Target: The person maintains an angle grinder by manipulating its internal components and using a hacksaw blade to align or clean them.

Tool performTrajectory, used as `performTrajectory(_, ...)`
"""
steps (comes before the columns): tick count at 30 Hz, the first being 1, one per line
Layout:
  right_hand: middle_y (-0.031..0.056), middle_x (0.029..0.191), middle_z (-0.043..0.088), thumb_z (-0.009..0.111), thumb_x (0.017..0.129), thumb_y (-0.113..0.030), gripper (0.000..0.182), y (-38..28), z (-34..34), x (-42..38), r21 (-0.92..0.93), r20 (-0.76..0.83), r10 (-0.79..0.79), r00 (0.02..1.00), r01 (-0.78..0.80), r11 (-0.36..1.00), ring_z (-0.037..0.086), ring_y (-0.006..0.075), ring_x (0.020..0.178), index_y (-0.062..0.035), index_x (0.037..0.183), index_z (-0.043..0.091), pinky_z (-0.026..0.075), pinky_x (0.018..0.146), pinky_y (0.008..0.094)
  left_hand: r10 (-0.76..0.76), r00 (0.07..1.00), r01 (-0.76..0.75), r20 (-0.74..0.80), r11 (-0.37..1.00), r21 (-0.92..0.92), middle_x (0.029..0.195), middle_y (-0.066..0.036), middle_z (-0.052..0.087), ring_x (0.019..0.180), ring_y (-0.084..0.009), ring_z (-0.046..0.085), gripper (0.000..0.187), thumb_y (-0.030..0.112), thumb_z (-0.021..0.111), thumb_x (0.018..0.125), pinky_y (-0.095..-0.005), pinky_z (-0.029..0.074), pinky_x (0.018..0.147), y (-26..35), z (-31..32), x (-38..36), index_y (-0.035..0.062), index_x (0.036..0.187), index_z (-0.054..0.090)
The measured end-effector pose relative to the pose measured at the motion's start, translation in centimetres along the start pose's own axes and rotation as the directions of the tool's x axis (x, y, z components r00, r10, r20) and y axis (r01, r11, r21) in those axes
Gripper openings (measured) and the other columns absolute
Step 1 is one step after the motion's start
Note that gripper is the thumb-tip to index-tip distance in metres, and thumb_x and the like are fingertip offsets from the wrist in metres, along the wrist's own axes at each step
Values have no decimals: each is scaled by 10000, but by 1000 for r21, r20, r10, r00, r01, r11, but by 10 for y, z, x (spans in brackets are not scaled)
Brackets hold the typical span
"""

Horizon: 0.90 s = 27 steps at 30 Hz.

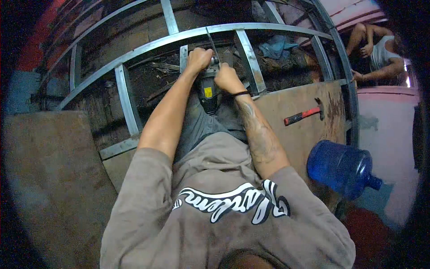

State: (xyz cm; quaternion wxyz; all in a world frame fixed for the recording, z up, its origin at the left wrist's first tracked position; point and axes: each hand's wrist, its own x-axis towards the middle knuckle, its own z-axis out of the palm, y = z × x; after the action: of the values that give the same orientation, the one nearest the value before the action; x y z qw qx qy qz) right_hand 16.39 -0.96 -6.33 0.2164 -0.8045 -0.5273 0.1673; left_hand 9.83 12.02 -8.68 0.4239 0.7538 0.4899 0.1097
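Observation:
An angle grinder (208, 92) with a dark body and a yellow label rests between my thighs, its rear end toward me. My left hand (200, 59) is closed at the left side of its head. My right hand (227, 78) is closed at the head's right side, near a thin disc (211, 41) seen edge-on. The fingertips of both hands are partly hidden. Just beyond the disc runs a metal frame (197, 33) of silvery bars.
A red-and-black hammer (303, 115) lies on a plywood sheet (286, 96) to my right. Nearby, a blue water jug (342, 168) lies on its side. Debris and a blue plastic bag (277, 47) show below the bars. Another person (378, 56) sits at the upper right.

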Motion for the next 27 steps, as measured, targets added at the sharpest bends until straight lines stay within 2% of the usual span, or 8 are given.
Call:
performTrajectory(2, 311, 774, 590, 522, 770, -88, 190, 9, 2, -21, -131, 208, -117, 971, 146, 981, 603, 449, 732, 88, 830, 561, 481, 642, 510, -98, 995, 99, 22, 993, -70, 1034, -311, 583, 1019, -445, 553, 516, 391, 509, 724, -446, 416, 909, -11, 6, 9, -72, 901, 655)
performTrajectory(4, 326, 794, 577, 509, 760, -53, 217, -16, -12, -88, -36, 90, 153, 984, -150, 988, 605, 431, 752, 95, 916, 535, 480, 665, 507, -136, 991, 135, -16, 990, -38, 1042, -325, 573, 1046, -450, 538, 555, 413, 507, 735, -448, 409, 921, -22, 7, 18, -83, 943, 641)
performTrajectory(8, 315, 760, 580, 524, 746, -57, 234, 0, 13, -69, -39, -59, -42, 997, 39, 998, 589, 460, 722, 104, 915, 528, 488, 627, 500, -54, 998, 55, -20, 997, 58, 1026, -315, 581, 1025, -438, 553, 552, 420, 463, 746, -447, 423, 896, -24, 13, 16, -71, 915, 651)
performTrajectory(14, 365, 826, 574, 525, 746, -66, 221, -16, -19, -66, -67, 141, -25, 990, 35, 997, 595, 476, 790, 104, 886, 538, 495, 696, 495, -46, 999, 46, -24, 999, -5, 982, -296, 598, 996, -429, 567, 491, 390, 477, 737, -443, 418, 904, -33, 15, 21, -44, 867, 668)
performTrajectory(17, 349, 917, 577, 543, 713, -72, 354, -19, -9, -97, -61, 154, 240, 958, -233, 970, 599, 443, 869, 157, 983, 519, 492, 733, 476, -59, 997, 58, -47, 998, -28, 1021, -310, 579, 1021, -452, 543, 517, 409, 472, 742, -454, 408, 918, -19, 6, 19, -46, 899, 661)
performTrajectory(19, 318, 808, 600, 554, 705, -85, 315, 7, 15, -62, -131, 116, -5, 993, 20, 991, 611, 446, 749, 131, 935, 546, 504, 674, 477, -89, 996, 89, 5, 996, -11, 1016, -288, 591, 1004, -453, 548, 502, 405, 466, 757, -464, 415, 902, -27, 21, 24, -41, 872, 664)
performTrajectory(20, 308, 806, 588, 531, 782, -100, 184, -8, 1, -36, -16, 121, 149, 981, -149, 989, 586, 468, 800, 73, 843, 542, 485, 689, 496, -25, 1000, 25, 1, 999, 30, 994, -277, 602, 979, -448, 559, 490, 402, 466, 765, -468, 423, 882, -13, 6, 7, -39, 841, 666)
performTrajectory(27, 338, 840, 580, 501, 780, -89, 209, -12, -17, -89, 10, -61, 52, 997, -52, 999, 575, 489, 807, 87, 888, 528, 456, 749, 532, -40, 991, 41, -128, 999, 0, 964, -293, 604, 982, -437, 567, 494, 414, 471, 762, -466, 411, 907, -9, 4, 5, -30, 839, 675)
